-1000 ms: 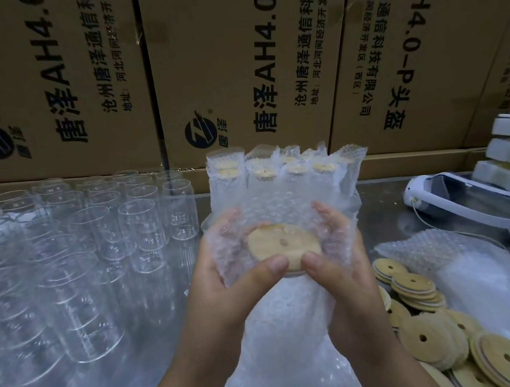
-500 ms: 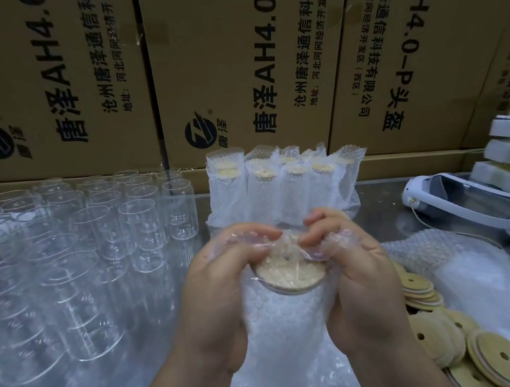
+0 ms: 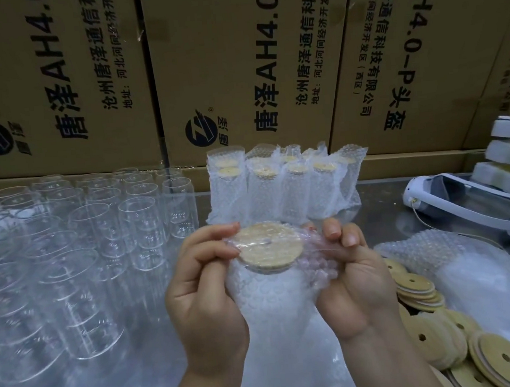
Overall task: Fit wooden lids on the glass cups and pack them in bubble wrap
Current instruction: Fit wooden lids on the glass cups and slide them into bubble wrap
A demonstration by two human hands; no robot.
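A glass cup with a round wooden lid (image 3: 269, 247) sits inside a bubble wrap bag (image 3: 275, 302) held upright in front of me. My left hand (image 3: 203, 290) grips the bag's left side, its fingers curled over the folded wrap by the lid's edge. My right hand (image 3: 351, 274) grips the right side and pinches the bag's mouth film next to the lid. Thin film lies stretched across the lid. Several wrapped, lidded cups (image 3: 283, 184) stand in a row behind. Bare glass cups (image 3: 97, 238) crowd the left of the table. Loose wooden lids (image 3: 444, 331) are piled at the right.
Large printed cardboard boxes (image 3: 236, 65) wall off the back. A white and grey device (image 3: 470, 202) lies at the right on the metal table (image 3: 380, 200), with white foam blocks (image 3: 509, 152) behind it. Spare bubble wrap bags (image 3: 431, 249) lie beside the lids.
The bag's open top stood up above the lid, then both hands folded it down over the lid. Now my fingers have drawn apart to the sides, leaving the film-covered lid showing.
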